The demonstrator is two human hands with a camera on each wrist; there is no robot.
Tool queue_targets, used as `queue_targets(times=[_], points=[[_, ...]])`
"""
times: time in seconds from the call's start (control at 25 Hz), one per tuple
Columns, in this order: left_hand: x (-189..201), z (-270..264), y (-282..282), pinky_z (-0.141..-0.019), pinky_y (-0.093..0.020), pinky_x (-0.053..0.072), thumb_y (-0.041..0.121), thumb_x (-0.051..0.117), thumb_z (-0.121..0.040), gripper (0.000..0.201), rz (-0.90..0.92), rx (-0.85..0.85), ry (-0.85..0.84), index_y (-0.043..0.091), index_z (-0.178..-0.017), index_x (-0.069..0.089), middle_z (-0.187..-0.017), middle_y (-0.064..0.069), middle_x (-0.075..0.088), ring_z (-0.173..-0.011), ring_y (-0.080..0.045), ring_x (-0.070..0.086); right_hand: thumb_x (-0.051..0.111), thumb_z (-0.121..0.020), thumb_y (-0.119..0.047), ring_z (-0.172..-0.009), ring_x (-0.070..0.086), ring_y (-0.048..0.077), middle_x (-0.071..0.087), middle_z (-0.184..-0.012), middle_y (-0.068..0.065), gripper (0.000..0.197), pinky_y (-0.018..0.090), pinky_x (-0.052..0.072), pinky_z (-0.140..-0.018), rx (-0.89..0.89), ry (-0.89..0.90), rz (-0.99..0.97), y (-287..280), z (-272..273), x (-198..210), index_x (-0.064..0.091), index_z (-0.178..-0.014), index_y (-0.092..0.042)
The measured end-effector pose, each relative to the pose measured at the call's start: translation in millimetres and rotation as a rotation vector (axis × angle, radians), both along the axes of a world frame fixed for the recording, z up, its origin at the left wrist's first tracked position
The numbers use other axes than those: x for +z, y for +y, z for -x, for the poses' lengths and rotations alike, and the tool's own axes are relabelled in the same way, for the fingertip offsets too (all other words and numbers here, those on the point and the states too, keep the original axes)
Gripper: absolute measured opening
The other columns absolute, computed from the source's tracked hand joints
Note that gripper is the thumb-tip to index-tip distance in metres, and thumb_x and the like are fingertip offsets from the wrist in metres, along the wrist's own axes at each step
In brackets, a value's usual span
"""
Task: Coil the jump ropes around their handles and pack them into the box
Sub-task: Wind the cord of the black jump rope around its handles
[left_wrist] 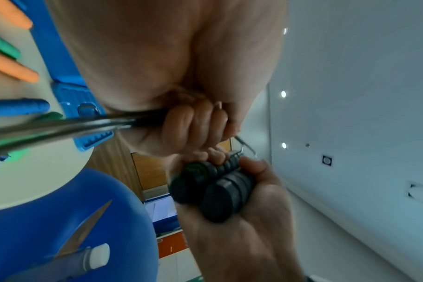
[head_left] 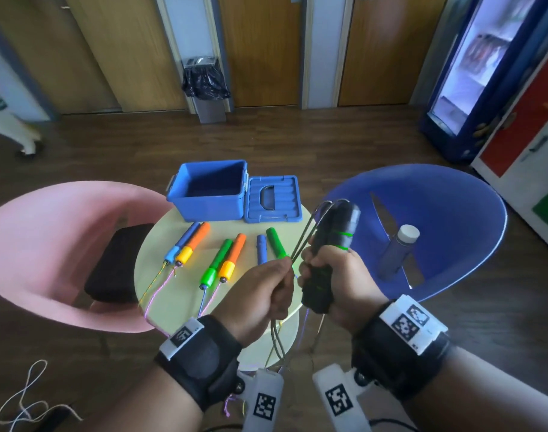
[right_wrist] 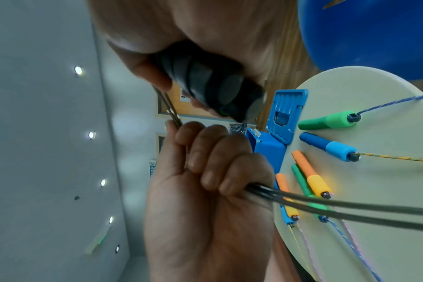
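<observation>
The blue box (head_left: 209, 194) stands open on the round table (head_left: 170, 232), lid (head_left: 272, 199) beside it. The right hand (head_left: 332, 275) grips black handles (head_left: 328, 260); the left hand (head_left: 263, 288) clamps their cord (head_left: 300, 241).

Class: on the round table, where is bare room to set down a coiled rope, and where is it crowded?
Bare patches: the round cream table left of the blue-orange handle pair, and its near edge. The open blue plastic box looks empty. Crowded: the centre, with coloured handles and trailing cords.
</observation>
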State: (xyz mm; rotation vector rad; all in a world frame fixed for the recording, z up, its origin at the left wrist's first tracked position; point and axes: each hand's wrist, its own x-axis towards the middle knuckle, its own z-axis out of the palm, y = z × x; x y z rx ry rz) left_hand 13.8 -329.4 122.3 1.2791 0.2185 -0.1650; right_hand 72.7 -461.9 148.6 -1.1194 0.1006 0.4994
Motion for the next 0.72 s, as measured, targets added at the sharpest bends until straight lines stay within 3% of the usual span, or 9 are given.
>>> queue_targets(times=[0.16, 0.24, 0.28, 0.36, 0.44, 0.6, 0.72], points=[[3.2, -2.9, -12.0, -0.044, -0.022, 0.024, 0.030, 0.050, -0.101, 0.041, -0.172, -0.032, 0.035, 0.011, -0.064, 0.049, -0.052, -0.007, 0.031, -0.047, -0.018, 0.025, 0.047, -0.072, -0.010, -0.054, 0.044, 0.021, 0.046, -0.062, 0.006, 0.008, 0.031, 0.039, -0.061, -0.182, 0.168, -0.205, -7.1, -12.2, 14.7, 0.054, -0.069, -0.011], [3.7, -0.9, -16.0, -0.046, -0.024, 0.017, 0.032, 0.054, -0.098, 0.042, -0.160, -0.035, 0.050, 0.014, -0.061, 0.052, -0.051, -0.007, 0.029, -0.047, -0.016, 0.022, 0.040, -0.081, -0.007, -0.057, 0.046, 0.021, 0.050, -0.062, 0.005, 0.034, 0.032, 0.039, -0.064, -0.205, 0.149, -0.248, -13.8, -16.5, 18.4, 0.063, -0.058, -0.015], [4.2, 0.7, -17.4, -0.048, -0.026, 0.014, 0.032, 0.056, -0.096, 0.041, -0.144, -0.038, 0.056, 0.014, -0.059, 0.054, -0.051, -0.006, 0.028, -0.048, -0.016, 0.019, 0.038, -0.082, -0.006, -0.059, 0.047, 0.021, 0.052, -0.063, 0.005, 0.038, 0.033, 0.039, -0.065, -0.202, 0.133, -0.276, -14.9, -15.7, 19.4, 0.066, -0.058, -0.017], [7.7, 2.3, -19.6, -0.050, -0.029, 0.011, 0.034, 0.057, -0.094, 0.040, -0.140, -0.045, 0.053, 0.014, -0.059, 0.056, -0.050, -0.006, 0.027, -0.048, -0.016, 0.017, 0.041, -0.075, -0.005, -0.064, 0.048, 0.022, 0.052, -0.070, 0.006, 0.024, 0.035, 0.041, -0.069, -0.190, 0.107, -0.375, -14.1, -12.8, 21.2, 0.062, -0.079, -0.014], [12.5, 2.6, -19.5, -0.049, -0.027, 0.012, 0.037, 0.059, -0.090, 0.039, -0.147, -0.056, 0.039, 0.014, -0.058, 0.057, -0.049, -0.005, 0.027, -0.047, -0.016, 0.018, 0.045, -0.067, -0.008, -0.066, 0.049, 0.023, 0.051, -0.075, 0.007, 0.028, 0.035, 0.043, -0.069, -0.189, 0.086, -0.452, -12.7, -13.5, 21.8, 0.051, -0.094, -0.013], [21.0, 3.1, -18.9, -0.046, -0.024, 0.017, 0.043, 0.065, -0.088, 0.039, -0.194, -0.089, 0.000, 0.017, -0.059, 0.063, -0.047, -0.002, 0.026, -0.044, -0.015, 0.020, 0.046, -0.064, -0.009, -0.068, 0.051, 0.024, 0.052, -0.078, 0.008, 0.035, 0.037, 0.044, -0.071, -0.152, 0.051, -0.523, -13.6, -16.6, 24.0, 0.049, -0.099, -0.013], [24.8, 5.1, -20.8, -0.046, -0.026, 0.015, 0.032, 0.057, -0.098, 0.032, -0.195, -0.089, -0.045, 0.018, -0.071, 0.068, -0.049, -0.002, 0.026, -0.044, -0.015, 0.020, 0.045, -0.062, -0.006, -0.070, 0.052, 0.024, 0.054, -0.079, 0.009, 0.040, 0.037, 0.044, -0.072, -0.119, 0.055, -0.537, -15.8, -18.0, 25.9, 0.049, -0.101, -0.013]])
